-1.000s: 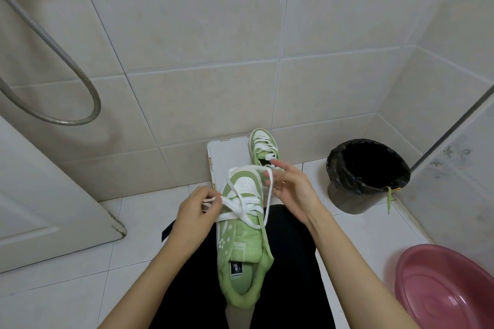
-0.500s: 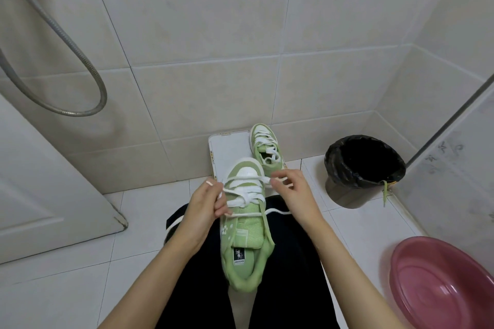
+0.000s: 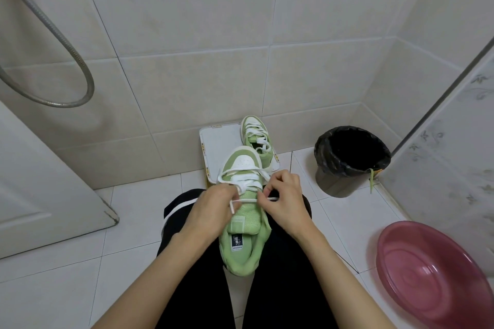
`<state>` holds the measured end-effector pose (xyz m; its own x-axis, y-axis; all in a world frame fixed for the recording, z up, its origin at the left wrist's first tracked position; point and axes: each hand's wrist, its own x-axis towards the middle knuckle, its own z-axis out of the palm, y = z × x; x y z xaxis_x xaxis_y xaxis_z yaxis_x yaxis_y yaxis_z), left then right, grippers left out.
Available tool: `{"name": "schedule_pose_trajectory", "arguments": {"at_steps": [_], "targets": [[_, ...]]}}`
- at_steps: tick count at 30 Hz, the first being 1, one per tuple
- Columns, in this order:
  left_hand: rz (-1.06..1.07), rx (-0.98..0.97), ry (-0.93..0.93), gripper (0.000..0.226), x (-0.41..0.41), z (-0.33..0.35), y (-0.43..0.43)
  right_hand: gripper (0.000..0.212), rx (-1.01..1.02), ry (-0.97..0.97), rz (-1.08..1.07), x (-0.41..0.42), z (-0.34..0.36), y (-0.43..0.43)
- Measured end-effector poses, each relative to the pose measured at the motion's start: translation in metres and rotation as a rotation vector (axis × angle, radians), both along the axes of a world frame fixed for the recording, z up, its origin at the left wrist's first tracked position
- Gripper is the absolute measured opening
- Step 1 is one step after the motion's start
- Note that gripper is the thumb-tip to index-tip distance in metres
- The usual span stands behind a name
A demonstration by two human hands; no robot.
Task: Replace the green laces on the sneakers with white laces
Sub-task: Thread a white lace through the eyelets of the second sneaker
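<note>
Left hand (image 3: 211, 205), right hand (image 3: 286, 197) close in at 9 and 3 o'clock of sneaker (image 3: 244, 224), both pinching lace (image 3: 248, 199); knot likely next

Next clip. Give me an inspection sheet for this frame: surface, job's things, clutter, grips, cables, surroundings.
Surface: white tiled floor; the work sits on the person's lap, in black trousers.
Job's things: lap sneaker partly laced with white lace; second sneaker, white-laced, stands on a white board by the wall; a green lace hangs over the black bin rim.
Clutter: pink basin on the floor at right.
Grips: left hand and right hand each pinch the white lace over the tongue.
Cables: nothing seen.
Surroundings: tiled walls, shower hose, door at left.
</note>
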<state>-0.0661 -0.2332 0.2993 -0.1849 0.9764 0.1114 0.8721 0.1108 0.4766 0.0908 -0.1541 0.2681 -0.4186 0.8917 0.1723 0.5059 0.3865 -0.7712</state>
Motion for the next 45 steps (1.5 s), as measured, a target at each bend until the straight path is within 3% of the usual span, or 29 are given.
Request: {"name": "schedule_pose_trajectory", "arguments": {"at_steps": [4,7,10,13,18,23,28,33,37,40,43,45], "targets": [[0.307,0.093,-0.22,0.015,-0.053,0.011,-0.028,0.014,-0.02,0.105,-0.035,0.009,-0.006,-0.001],[0.497,0.01,-0.316,0.017,-0.098,0.005,-0.053,0.012,-0.01,0.119,-0.034,0.009,-0.007,-0.002],[0.391,-0.076,-0.347,0.009,-0.093,-0.004,-0.058,0.014,-0.036,0.112,-0.013,0.005,-0.006,-0.003],[0.15,0.031,-0.334,0.022,-0.059,-0.006,-0.052,0.013,-0.039,0.106,0.009,0.002,-0.006,-0.004],[-0.106,0.117,0.032,0.032,-0.009,-0.007,-0.021,0.013,-0.039,0.153,0.014,0.0,-0.006,-0.006],[-0.05,0.08,0.163,0.028,0.013,-0.013,0.004,0.01,-0.031,0.157,0.0,0.002,-0.005,-0.006],[-0.07,0.215,0.054,0.012,0.009,-0.005,-0.007,0.014,-0.018,0.191,-0.062,-0.001,-0.006,-0.008],[0.263,0.259,-0.003,0.018,-0.058,-0.006,-0.043,0.019,-0.055,0.179,-0.067,0.001,-0.005,-0.006],[0.326,0.225,-0.057,0.017,-0.058,-0.011,-0.045,0.02,-0.091,0.163,-0.014,0.0,0.0,-0.009],[0.389,0.205,-0.096,0.015,-0.057,-0.012,-0.043,0.028,-0.096,0.039,0.147,0.003,0.003,-0.008],[0.344,0.175,-0.087,0.011,-0.063,-0.011,-0.046,0.039,-0.132,0.053,0.218,0.006,0.004,-0.011],[0.268,0.142,-0.109,0.013,-0.057,-0.012,-0.045,0.033,-0.111,0.154,0.154,0.005,0.003,-0.015]]}}
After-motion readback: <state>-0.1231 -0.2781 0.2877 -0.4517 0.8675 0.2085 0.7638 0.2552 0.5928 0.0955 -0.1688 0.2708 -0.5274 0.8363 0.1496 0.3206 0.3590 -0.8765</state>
